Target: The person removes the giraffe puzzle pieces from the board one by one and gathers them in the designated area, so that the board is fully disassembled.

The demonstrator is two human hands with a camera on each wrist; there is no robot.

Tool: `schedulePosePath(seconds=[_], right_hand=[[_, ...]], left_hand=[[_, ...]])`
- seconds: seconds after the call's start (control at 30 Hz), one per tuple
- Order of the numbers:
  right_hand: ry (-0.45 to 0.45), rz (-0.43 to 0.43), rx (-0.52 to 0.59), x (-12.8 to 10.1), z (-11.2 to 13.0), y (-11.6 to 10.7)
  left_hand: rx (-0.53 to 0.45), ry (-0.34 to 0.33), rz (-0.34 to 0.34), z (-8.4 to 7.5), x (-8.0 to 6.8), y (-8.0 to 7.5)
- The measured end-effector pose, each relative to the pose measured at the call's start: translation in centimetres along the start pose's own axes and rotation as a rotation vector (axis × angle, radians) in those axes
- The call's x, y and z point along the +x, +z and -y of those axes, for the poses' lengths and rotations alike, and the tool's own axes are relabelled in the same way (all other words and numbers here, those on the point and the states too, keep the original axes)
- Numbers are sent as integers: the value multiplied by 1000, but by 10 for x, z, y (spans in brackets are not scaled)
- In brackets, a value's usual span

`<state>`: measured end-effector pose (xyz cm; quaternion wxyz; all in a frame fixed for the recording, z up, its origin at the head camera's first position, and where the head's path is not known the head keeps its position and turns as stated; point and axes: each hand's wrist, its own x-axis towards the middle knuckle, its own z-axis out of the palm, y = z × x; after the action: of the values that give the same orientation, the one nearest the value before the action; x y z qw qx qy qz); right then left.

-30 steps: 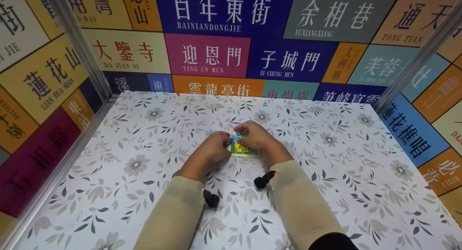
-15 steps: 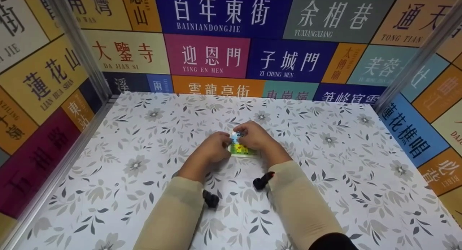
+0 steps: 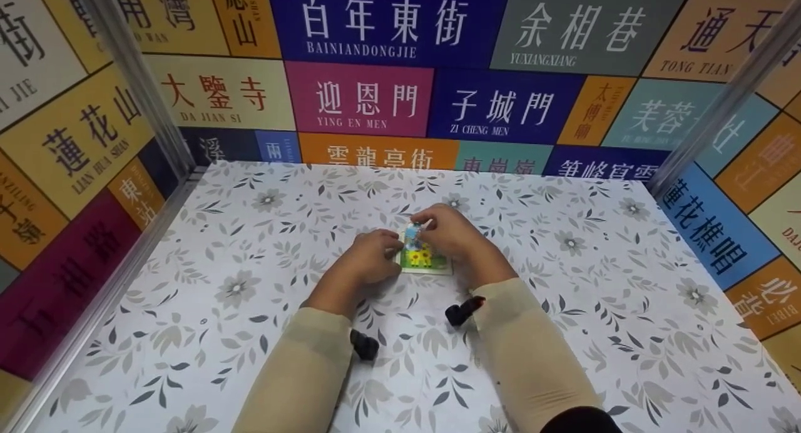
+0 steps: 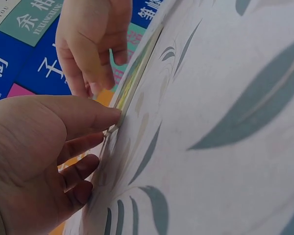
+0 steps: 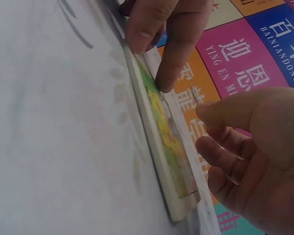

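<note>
A small jigsaw board (image 3: 428,269) with a pale rim and a green and yellow picture lies on the table between both hands. My left hand (image 3: 373,256) holds the board's left edge; in the left wrist view, its thumb (image 4: 100,117) presses the corner and the other fingers curl below. Above the board, my right hand (image 3: 454,233) pinches a light-blue puzzle piece (image 3: 413,234) between thumb and fingertips. The right wrist view shows this piece (image 5: 194,93) edge-on, apart from the board. Its picture is mostly hidden by the fingers.
A white cloth with grey leaves and flowers covers the table (image 3: 238,333). Panels with coloured street-name signs (image 3: 369,95) stand behind and at both sides, joined by metal corner posts (image 3: 156,101). Black wrist cameras (image 3: 365,345) sit on both cuffs.
My right hand has risen slightly off the board with the blue puzzle piece, uncovering more of the board's right side. The left hand has stayed at the left edge.
</note>
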<state>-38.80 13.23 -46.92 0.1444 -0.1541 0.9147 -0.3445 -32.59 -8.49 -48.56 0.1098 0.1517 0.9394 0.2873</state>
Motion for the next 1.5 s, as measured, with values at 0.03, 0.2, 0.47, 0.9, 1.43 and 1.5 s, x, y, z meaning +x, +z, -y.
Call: schedulePosePath(seconds=[0.03, 0.2, 0.47, 0.9, 1.43, 1.5], right_hand=[[-5, -9, -7, -2, -1, -4], [-15, -62, -20, -12, -13, -26], [68, -125, 53, -24, -47, -51], [228, -101, 127, -25, -75, -52], [255, -111, 91, -18, -78, -44], [273, -106, 96, -19, -76, -44]], left_hand=[[6, -9, -2, -1, 0, 0], [29, -52, -14, -3, -3, 1], [39, -44, -18, 2, -4, 1], [-8, -42, 13, 5, -6, -2], [-96, -108, -4, 5, -11, -1], [-93, -108, -2, 5, -11, -1]])
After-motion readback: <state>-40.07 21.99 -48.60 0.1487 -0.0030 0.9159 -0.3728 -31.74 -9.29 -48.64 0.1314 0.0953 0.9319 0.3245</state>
